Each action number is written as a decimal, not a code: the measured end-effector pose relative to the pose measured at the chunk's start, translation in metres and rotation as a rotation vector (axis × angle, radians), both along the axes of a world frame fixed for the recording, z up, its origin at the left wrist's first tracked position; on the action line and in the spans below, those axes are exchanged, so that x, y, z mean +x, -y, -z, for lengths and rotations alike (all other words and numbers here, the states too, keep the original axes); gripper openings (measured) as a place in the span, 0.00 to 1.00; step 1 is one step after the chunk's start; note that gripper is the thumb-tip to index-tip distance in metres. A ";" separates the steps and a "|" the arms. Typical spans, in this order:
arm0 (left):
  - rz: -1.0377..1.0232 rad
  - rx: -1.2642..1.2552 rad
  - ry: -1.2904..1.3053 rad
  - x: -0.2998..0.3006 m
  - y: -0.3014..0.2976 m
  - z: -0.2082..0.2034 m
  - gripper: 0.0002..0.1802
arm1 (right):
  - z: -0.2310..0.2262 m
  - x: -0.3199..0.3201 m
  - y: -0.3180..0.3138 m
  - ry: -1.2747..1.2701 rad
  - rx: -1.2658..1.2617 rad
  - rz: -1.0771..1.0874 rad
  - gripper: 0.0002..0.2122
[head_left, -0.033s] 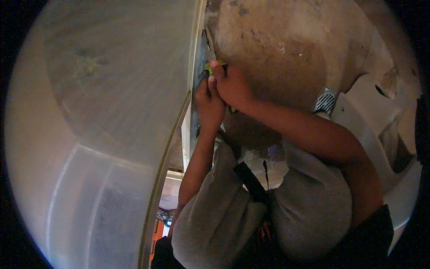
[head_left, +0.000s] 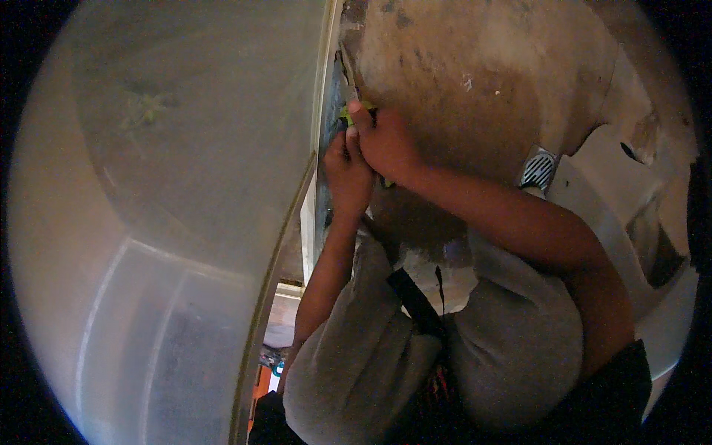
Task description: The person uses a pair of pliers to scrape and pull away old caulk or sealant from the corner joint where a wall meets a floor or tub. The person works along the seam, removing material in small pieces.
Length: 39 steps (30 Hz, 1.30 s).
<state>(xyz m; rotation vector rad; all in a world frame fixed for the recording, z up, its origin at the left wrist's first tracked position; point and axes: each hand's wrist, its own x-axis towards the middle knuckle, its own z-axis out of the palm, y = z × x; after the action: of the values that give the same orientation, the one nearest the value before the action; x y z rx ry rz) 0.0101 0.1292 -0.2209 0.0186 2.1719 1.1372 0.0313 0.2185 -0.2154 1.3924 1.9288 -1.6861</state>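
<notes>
My right hand (head_left: 386, 141) is closed round a hand tool with a yellow-green and black handle (head_left: 346, 115). A thin grey blade-like piece (head_left: 348, 78) runs from it toward the far side, beside the panel's edge. Another yellow-green bit (head_left: 386, 182) shows under my right wrist. Pressed against the right hand, my left hand (head_left: 347, 174) has its fingers curled near the handle; what they grip is hidden. Both hands work low along a narrow bluish-grey strip (head_left: 337, 81) at the foot of the pale upright panel (head_left: 215, 148).
The panel, with a light metal edge (head_left: 324, 74), fills the left side. Brown stained floor (head_left: 482, 89) lies to the right, with a slotted metal drain cover (head_left: 539, 169). A pale curved fixture (head_left: 615, 170) stands at far right. My knees in grey trousers (head_left: 512, 326) are close below.
Both hands have shifted very slightly toward me and to the right. A little more of the blade-like piece and of the yellow-green bit under the wrist shows.
</notes>
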 end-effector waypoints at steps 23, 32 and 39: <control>-0.309 0.204 0.405 -0.006 -0.022 -0.003 0.21 | 0.008 0.010 -0.034 -0.240 -0.781 0.329 0.19; -0.086 0.212 0.297 0.006 -0.019 -0.021 0.40 | 0.021 0.002 -0.037 -0.076 -0.929 0.347 0.19; 0.169 0.423 0.127 0.004 -0.027 0.012 0.57 | 0.032 -0.006 -0.042 -0.031 -0.395 0.040 0.25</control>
<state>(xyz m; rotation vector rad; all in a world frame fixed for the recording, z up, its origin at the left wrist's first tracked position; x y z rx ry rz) 0.0137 0.1563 -0.2329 0.3013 1.7512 1.4342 0.0254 0.2604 -0.2469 1.2628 1.4783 -1.9809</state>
